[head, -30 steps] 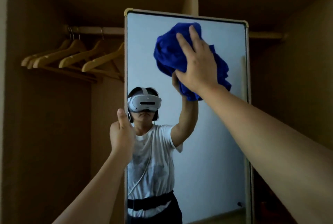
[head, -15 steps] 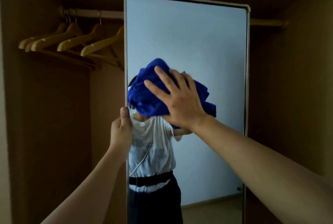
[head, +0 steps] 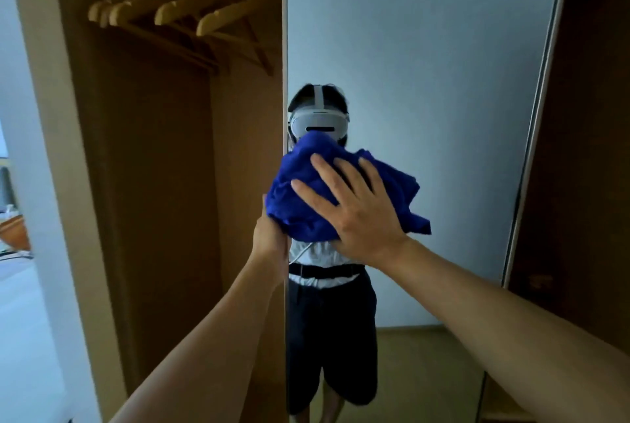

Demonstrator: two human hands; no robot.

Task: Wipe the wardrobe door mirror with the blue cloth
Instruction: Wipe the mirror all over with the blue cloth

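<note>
Right hand [head: 358, 218], fingers spread, pressing blue cloth [head: 306, 184] on mirror [head: 426, 65]; left hand [head: 271, 245] gripping mirror's edge; wooden hangers [head: 191, 10] upper left.

Most of the mirror [head: 426, 65] lies bare above, right of and below the blue cloth [head: 341, 197], so a hand can pass freely there. The right hand [head: 354, 214] presses the cloth near the mirror's left edge, where the left hand [head: 271, 242] grips the door and blocks that side. Wooden hangers [head: 191, 10] crowd the top of the open wardrobe [head: 163, 184] to the left; below them the space is open.
</note>
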